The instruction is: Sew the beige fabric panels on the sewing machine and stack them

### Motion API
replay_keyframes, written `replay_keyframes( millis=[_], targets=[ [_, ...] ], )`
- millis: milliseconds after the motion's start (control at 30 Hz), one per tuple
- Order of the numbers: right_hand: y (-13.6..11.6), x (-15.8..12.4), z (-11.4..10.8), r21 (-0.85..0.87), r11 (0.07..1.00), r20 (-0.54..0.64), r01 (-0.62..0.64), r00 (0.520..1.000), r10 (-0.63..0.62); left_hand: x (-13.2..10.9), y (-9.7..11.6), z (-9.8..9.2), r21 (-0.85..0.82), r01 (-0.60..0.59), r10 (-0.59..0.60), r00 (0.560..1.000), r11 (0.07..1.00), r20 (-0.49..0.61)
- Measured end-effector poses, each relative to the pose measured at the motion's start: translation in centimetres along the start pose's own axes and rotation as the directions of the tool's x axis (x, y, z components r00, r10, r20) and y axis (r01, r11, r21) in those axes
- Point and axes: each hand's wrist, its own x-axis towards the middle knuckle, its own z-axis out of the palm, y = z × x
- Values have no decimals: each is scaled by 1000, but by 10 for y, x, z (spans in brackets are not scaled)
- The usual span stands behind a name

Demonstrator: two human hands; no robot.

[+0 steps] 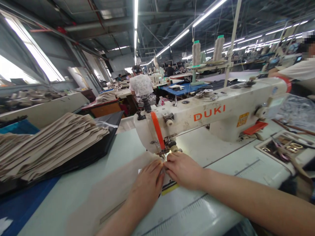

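Note:
A pale beige piece of fabric (108, 185) lies on the machine bed and runs up to the presser foot of a white sewing machine (182, 114) marked DUKI. My left hand (149, 180) rests on this fabric, its fingers stretched toward the needle and its thumb a little apart. Just right of the needle, my right hand (183, 168) has its fingers bent and closed on the fabric's edge. The two hands nearly meet in front of the presser foot. Both hands partly hide the fabric there. A small lamp lights the needle area.
Stacked beige fabric pieces (56, 144) lie on black material at the left. A tray (273, 150) with scissors and metal buckles sits at the right. Thread cones (196, 54) stand behind the machine. One person (141, 85) sits ahead, another (297, 72) at the right. A ruler scale (182, 213) marks the front edge.

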Motion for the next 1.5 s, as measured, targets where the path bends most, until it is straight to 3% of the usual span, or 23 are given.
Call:
replay_keyframes(
  millis=[233,667,1167,1500],
  targets=[
    [-2,-5,-1,-6,1000,-4,7,1000,-7,-9,2,-2,-9,-24,24,1000,1000,7],
    [-1,-1,-2,-60,998,31,1,1000,1,-3,-6,3,10,-59,59,998,998,9],
    [0,-7,0,-59,998,20,20,1000,-19,-2,0,1,-28,30,-28,996,999,80],
    [2,-7,5,-46,999,-17,-9,1000,8,7,-13,8,-6,73,-72,991,997,109]
  ],
)
